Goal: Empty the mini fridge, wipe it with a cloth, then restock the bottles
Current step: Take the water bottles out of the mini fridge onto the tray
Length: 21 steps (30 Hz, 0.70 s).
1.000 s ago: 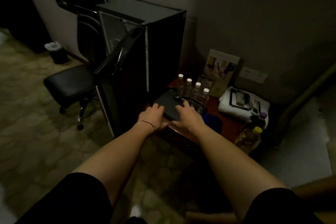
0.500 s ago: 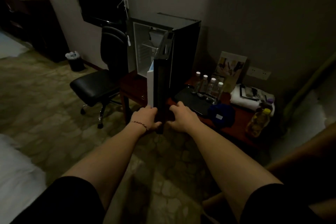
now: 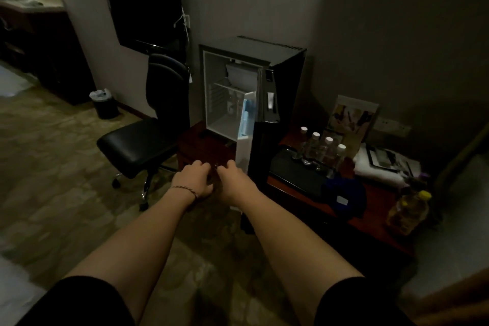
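Black and boxy, the mini fridge (image 3: 277, 61) is standing on the dark red wooden table (image 3: 375, 209) with its door (image 3: 260, 124) swung open toward the camera. Its white inside is looking nearly bare; something pale is sitting on the door shelf, but I cannot tell what it is.

Just right of the fridge, four clear plastic bottles with white caps (image 3: 321, 151) are standing together at the back of a flat black tray (image 3: 293, 174). I am counting four caps. Further right from the fridge, one blue cloth (image 3: 344, 197) is lying on the table, touching the tray's corner, and one yellow-capped bottle of amber liquid (image 3: 408, 210) is standing near the table's edge. One black office chair (image 3: 148, 137) is standing left of the fridge.

Both hands are hanging in front of the fridge, below the bottom of the door. The left hand (image 3: 193, 180) and the right hand (image 3: 234, 182) are close together with fingers curled, and a small dark thing seems to be between them; the light is too weak, so I cannot tell whether they are holding it.

The emptying step seems finished, so I judge the wiping is coming now. The next move is asking for a reach to the right, to take the blue cloth without knocking the bottles.
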Each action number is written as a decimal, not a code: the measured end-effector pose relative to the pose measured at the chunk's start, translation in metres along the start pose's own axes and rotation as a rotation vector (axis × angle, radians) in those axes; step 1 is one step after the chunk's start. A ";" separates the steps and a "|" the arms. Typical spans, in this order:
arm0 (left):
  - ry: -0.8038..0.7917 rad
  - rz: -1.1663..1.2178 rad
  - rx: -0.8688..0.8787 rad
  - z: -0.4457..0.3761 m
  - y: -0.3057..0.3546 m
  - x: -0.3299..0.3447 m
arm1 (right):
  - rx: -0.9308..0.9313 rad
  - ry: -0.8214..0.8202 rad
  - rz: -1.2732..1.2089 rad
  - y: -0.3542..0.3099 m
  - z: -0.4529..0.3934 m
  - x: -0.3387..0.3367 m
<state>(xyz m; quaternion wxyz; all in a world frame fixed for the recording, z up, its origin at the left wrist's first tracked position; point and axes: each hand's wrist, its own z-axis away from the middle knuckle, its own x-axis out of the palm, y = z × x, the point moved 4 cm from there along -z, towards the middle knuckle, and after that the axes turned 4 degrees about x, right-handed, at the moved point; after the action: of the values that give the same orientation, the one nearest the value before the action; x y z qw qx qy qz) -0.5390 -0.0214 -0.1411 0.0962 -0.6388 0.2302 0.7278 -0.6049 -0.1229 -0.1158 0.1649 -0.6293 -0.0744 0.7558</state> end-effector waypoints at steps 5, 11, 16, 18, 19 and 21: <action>0.013 0.022 -0.046 -0.074 -0.049 -0.014 | 0.062 0.029 -0.017 -0.016 -0.094 -0.002; -0.008 0.029 -0.016 -0.202 -0.107 -0.019 | 0.223 0.054 -0.025 -0.014 -0.222 -0.007; -0.064 -0.004 0.147 -0.329 -0.128 -0.020 | 0.350 0.074 0.006 -0.022 -0.330 -0.026; -0.080 -0.034 0.233 -0.374 -0.131 -0.025 | 0.398 0.045 0.004 -0.016 -0.365 -0.034; -0.077 -0.049 0.263 -0.397 -0.133 -0.028 | 0.422 0.035 -0.003 -0.008 -0.382 -0.038; -0.096 -0.067 0.292 -0.438 -0.137 -0.030 | 0.465 0.012 -0.007 0.007 -0.412 -0.045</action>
<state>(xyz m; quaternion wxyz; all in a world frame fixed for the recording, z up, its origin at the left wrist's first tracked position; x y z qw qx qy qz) -0.0866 -0.0972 -0.1754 0.2230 -0.5898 0.3072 0.7127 -0.1973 -0.1845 -0.1574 0.3086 -0.5786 0.1007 0.7482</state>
